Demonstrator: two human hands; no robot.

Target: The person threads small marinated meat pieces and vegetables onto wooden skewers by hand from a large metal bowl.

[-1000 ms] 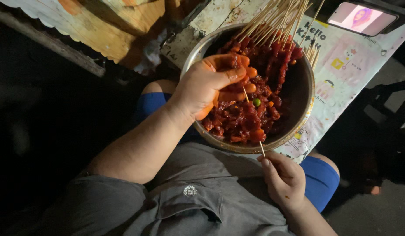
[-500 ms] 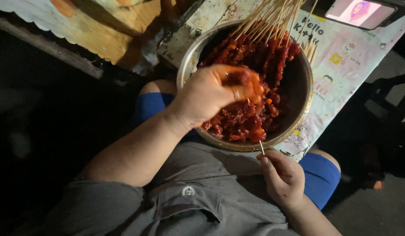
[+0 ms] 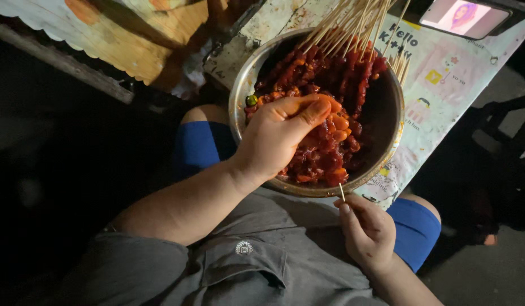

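A round metal bowl (image 3: 241, 90) rests over my knees, filled with red marinated meat pieces (image 3: 325, 158) and finished skewers (image 3: 353, 28) whose bamboo sticks fan out at the far rim. My left hand (image 3: 276, 136) reaches into the bowl with sauce-stained fingers pinched on pieces of meat. My right hand (image 3: 370, 229) sits below the bowl's near rim and grips a thin bamboo stick (image 3: 342, 192) that points upward. A small green chilli bit (image 3: 251, 100) lies at the bowl's left side.
A phone (image 3: 464, 16) with a lit screen lies at the top right on a printed table cover (image 3: 444, 79). A painted wooden board (image 3: 109, 34) stands at the top left. Dark floor surrounds my blue shorts (image 3: 197, 144) and grey shirt.
My left hand moved within the bowl and closed its fingers on the meat. My right hand with the stick stayed in place.
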